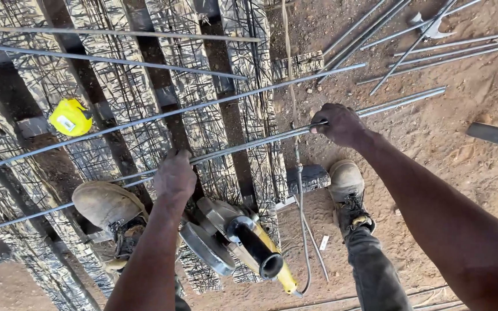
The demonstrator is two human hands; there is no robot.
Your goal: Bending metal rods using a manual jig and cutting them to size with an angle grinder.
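My left hand [174,175] grips a long thin steel rod [243,145] where it lies across the scored wooden planks [203,109]. Further along the same rod, over the dirt, my right hand [339,124] is closed around it. Just below my left hand an angle grinder [234,239] with a round disc, a black side handle and a yellow body rests on the planks. My left boot [106,207] stands on a plank, and my right boot [347,187] stands on the ground.
A yellow tape measure [71,117] lies on a plank at the left. More steel rods [162,114] lie across the planks. A loose pile of rods [416,49] lies on the dirt at the upper right. The grinder's cable [302,219] trails down past my right boot.
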